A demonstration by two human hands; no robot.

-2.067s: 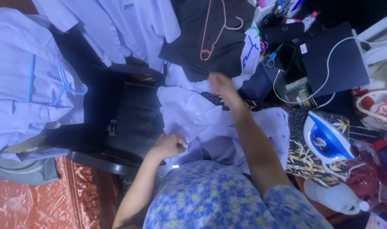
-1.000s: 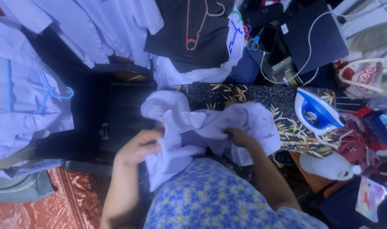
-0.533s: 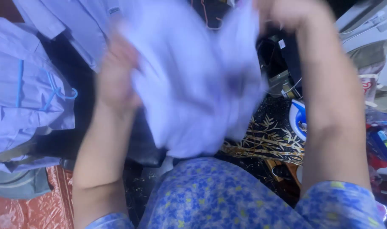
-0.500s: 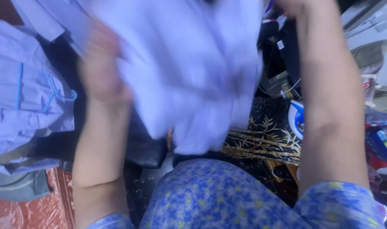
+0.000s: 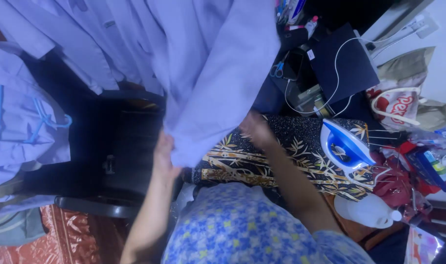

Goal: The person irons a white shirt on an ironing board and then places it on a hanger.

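On the far left, pale shirts lie piled with a blue hanger. The left hand has its fingers clamped on the lower edge of a lilac shirt that hangs above a black chair. The right hand is beside the shirt over the leaf-patterned worktop, its grip too blurred to tell, and a blue-and-white iron stands further right.

Head camera, looking steeply down, close

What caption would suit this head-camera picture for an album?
Left hand and right hand spread a pale shirt over a leaf-patterned ironing board, blue iron beside.
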